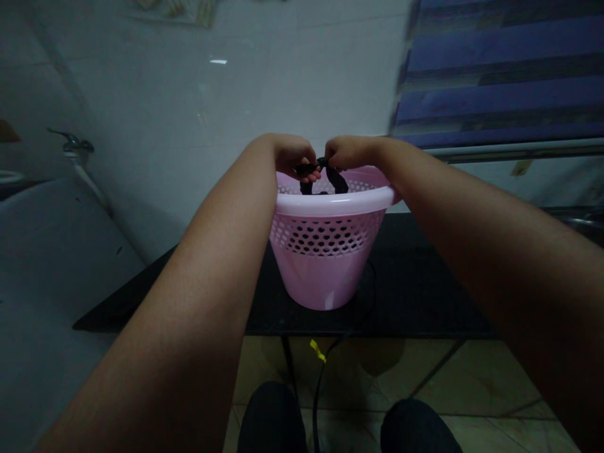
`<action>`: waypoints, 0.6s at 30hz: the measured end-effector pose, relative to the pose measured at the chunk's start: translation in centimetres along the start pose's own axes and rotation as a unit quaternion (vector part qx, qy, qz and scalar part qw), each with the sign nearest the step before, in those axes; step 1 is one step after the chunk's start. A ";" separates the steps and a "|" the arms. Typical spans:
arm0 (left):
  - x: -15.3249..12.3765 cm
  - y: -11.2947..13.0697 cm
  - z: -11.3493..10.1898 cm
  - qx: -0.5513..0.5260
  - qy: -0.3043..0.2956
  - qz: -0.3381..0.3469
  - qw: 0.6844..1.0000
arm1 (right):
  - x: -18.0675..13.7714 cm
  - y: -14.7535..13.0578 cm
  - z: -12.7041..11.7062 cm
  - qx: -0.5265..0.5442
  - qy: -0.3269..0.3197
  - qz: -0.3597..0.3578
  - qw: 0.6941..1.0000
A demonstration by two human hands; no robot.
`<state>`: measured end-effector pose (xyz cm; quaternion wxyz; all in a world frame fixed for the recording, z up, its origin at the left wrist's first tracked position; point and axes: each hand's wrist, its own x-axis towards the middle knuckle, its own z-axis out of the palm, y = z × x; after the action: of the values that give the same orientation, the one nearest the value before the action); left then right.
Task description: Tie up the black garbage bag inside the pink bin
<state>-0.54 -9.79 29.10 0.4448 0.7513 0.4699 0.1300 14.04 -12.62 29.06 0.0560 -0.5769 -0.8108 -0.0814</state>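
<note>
A pink plastic basket (326, 251) with a perforated wall stands on a dark table (406, 296) straight ahead. Both my arms reach out over it. My left hand (293, 156) and my right hand (346, 152) are closed side by side above the basket's far rim. Between them they pinch a black strap-like item (330, 177), whose ends hang down into the basket. What else lies in the basket is hidden by its rim.
A white tiled wall rises behind the table. A blue striped blind (500, 69) hangs at the upper right, and a tap (73, 145) juts out at the left. Below the table runs a dark cable with a yellow tag (318, 351); my knees show at the bottom.
</note>
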 end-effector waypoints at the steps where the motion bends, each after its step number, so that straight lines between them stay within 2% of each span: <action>1: -0.1 0.0 0.0 0.000 -0.002 0.001 1.000 | 0.0 0.0 0.0 0.001 0.006 -0.002 1.000; 7: -0.6 0.3 0.3 -0.018 -0.003 -0.012 1.000 | -0.2 -0.5 -0.1 0.020 0.015 0.001 1.000; 12: -0.6 0.2 0.0 -0.025 -0.048 -0.004 0.999 | -0.5 -0.8 -0.2 0.017 0.024 0.008 1.000; 18: -0.9 0.4 0.3 0.001 -0.015 -0.002 1.000 | -0.3 -0.6 -0.1 0.035 0.036 0.002 0.999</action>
<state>-0.60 -10.78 29.40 0.4515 0.7528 0.4644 0.1175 13.58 -13.15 29.06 0.1052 -0.5732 -0.8093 -0.0737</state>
